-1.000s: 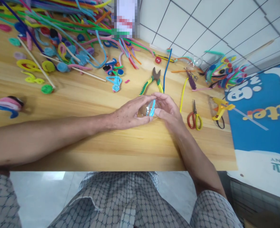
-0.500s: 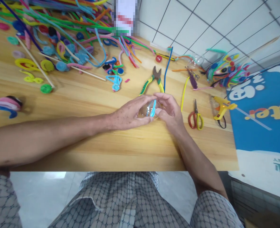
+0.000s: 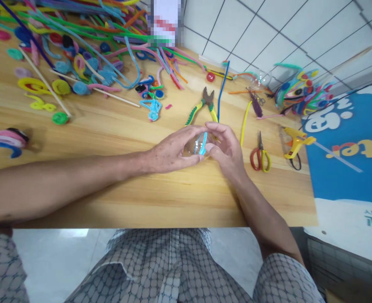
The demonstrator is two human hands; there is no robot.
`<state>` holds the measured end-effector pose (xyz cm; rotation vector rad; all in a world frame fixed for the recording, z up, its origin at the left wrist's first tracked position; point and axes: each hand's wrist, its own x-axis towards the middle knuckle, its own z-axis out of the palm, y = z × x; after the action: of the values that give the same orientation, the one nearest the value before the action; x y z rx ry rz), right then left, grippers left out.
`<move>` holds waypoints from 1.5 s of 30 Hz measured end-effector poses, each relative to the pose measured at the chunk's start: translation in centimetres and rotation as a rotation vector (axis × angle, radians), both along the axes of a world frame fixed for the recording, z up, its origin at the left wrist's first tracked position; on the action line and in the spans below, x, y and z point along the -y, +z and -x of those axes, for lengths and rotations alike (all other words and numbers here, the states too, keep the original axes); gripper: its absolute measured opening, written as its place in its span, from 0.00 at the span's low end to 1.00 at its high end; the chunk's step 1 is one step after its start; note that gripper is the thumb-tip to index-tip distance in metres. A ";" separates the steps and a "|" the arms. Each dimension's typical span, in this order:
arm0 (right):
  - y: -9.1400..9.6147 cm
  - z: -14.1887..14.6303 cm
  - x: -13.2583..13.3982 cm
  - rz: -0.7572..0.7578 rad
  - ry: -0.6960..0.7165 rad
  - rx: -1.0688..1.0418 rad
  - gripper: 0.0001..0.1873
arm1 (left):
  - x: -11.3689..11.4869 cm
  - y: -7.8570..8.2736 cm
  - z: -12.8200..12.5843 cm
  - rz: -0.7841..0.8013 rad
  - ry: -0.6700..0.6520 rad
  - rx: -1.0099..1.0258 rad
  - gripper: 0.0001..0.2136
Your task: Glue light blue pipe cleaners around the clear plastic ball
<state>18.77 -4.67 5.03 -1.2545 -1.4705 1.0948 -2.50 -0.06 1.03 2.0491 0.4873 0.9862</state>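
Between my two hands is a clear plastic ball (image 3: 190, 147) with a light-blue pipe cleaner strip (image 3: 203, 144) running across its middle. My left hand (image 3: 173, 151) curves round the ball's left side, thumb below and fingers above. My right hand (image 3: 225, 147) grips the right side, its thumb against the blue strip and its fingers bent over the top. Just beyond my fingers lie cutting pliers (image 3: 208, 99) with green and yellow handles, jaws apart. A yellow pipe cleaner (image 3: 245, 122) rests right of my right hand.
Scissors (image 3: 260, 155) and a yellow glue gun (image 3: 296, 142) lie to the right. A heap of coloured pipe cleaners (image 3: 88, 25) covers the back left, with wooden sticks (image 3: 43, 80) and small fuzzy shapes before it. A tiled wall (image 3: 236, 33) borders the back; a blue printed sheet (image 3: 344, 168) lies far right.
Almost nothing differs. Both hands stay on the clear ball in the same grip, and the view has shifted very slightly.
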 end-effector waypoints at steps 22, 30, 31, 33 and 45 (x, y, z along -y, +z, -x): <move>-1.2 0.0 -0.6 0.056 0.034 -0.091 0.30 | -0.2 0.4 0.5 0.113 -0.030 0.052 0.22; -1.5 -0.1 -0.7 0.033 0.050 -0.132 0.28 | -0.6 -0.2 0.2 0.141 -0.030 0.090 0.26; -1.5 -0.2 -0.7 0.028 0.051 -0.130 0.28 | -0.6 -0.2 0.1 0.133 -0.025 0.092 0.27; -1.6 -0.2 -0.7 0.007 0.053 -0.130 0.28 | -0.5 -0.3 0.1 0.107 -0.008 0.101 0.28; -1.9 0.0 -0.5 -0.052 0.077 -0.079 0.32 | -0.2 -0.4 0.2 0.080 0.030 0.055 0.29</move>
<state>18.73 -4.20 3.15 -1.1144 -1.4885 1.1371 -2.75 0.16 0.60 1.9431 0.5216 1.0221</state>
